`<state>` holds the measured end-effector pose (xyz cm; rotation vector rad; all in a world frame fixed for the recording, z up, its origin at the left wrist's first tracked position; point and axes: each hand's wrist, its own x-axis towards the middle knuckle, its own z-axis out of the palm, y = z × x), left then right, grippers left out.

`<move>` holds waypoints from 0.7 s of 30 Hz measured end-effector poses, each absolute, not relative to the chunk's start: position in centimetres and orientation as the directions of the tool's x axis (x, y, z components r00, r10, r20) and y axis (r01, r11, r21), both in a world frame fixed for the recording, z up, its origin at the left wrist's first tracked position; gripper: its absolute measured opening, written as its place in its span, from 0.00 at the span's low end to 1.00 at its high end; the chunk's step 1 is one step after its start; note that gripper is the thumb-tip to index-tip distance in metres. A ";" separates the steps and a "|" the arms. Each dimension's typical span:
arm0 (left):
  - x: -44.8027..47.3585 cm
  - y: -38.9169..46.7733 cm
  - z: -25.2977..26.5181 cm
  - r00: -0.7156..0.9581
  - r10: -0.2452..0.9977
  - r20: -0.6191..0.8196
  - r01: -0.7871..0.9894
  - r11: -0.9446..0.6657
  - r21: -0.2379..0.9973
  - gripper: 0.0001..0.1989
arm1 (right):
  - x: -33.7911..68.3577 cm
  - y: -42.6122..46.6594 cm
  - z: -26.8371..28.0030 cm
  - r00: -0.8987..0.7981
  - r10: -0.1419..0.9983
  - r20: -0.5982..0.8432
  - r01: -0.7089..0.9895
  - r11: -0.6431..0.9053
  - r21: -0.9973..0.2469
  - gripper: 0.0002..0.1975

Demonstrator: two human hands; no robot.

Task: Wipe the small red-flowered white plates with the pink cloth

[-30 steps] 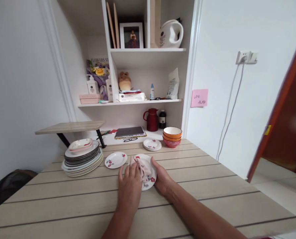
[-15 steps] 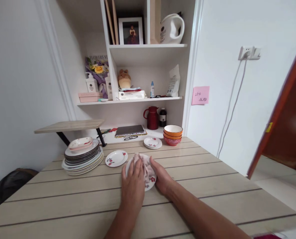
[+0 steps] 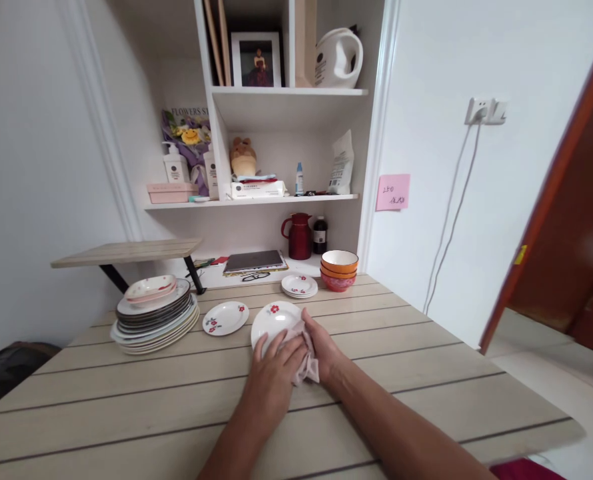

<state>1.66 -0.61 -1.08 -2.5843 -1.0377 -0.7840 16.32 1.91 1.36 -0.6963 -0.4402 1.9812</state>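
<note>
A white plate [image 3: 272, 319] with red flowers is tilted up a little over the table in front of me. My right hand [image 3: 325, 353] grips its right edge, thumb on top. Across the plate's near right part lies a crumpled pale pink cloth [image 3: 306, 365], pressed down by the fingers of my left hand [image 3: 275, 373]. The cloth hides that part of the plate. To the left a similar flowered plate [image 3: 225, 318] lies flat on the table, apart from both hands.
A tall stack of plates [image 3: 156, 327] stands at the left under a small raised shelf [image 3: 126, 252]. Toward the back are small stacked plates [image 3: 299, 285], stacked bowls [image 3: 339, 270], a red jug [image 3: 299, 237] and a closed laptop [image 3: 254, 261]. The wooden table [image 3: 406, 373] has dark seams.
My left hand has slid the cloth from the plate's middle to its near right edge. The plate's far side and a red flower there now show. The view has shifted slightly.
</note>
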 end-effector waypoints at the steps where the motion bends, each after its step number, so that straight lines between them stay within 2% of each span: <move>1: 1.7 -0.7 -1.0 0.597 0.570 0.565 0.697 -0.717 -0.012 0.24 | 16.5 2.0 1.4 -0.396 0.874 -0.284 -0.685 -0.486 -0.542 0.34; 4: 1.5 -0.9 -0.5 0.561 0.599 0.571 0.729 -0.685 0.001 0.22 | 16.8 2.4 1.3 -0.376 0.892 -0.249 -0.731 -0.451 -0.512 0.37; 9: 1.0 -1.4 0.5 0.457 0.666 0.590 0.824 -0.567 0.001 0.25 | 16.7 2.8 1.2 -0.205 0.961 -0.186 -0.790 -0.275 -0.548 0.30; 12: 0.9 -1.4 0.7 0.409 0.688 0.599 0.857 -0.515 0.006 0.26 | 16.8 2.8 1.4 -0.173 0.972 -0.162 -0.796 -0.235 -0.558 0.29; 16: 1.1 -1.2 0.1 0.456 0.689 0.564 0.840 -0.542 -0.017 0.26 | 16.8 2.5 1.7 -0.153 0.967 -0.204 -0.767 -0.246 -0.592 0.27; 21: 1.5 -0.6 -0.9 0.601 0.620 0.504 0.740 -0.671 -0.056 0.27 | 16.1 1.6 1.6 -0.239 0.922 -0.304 -0.657 -0.384 -0.649 0.28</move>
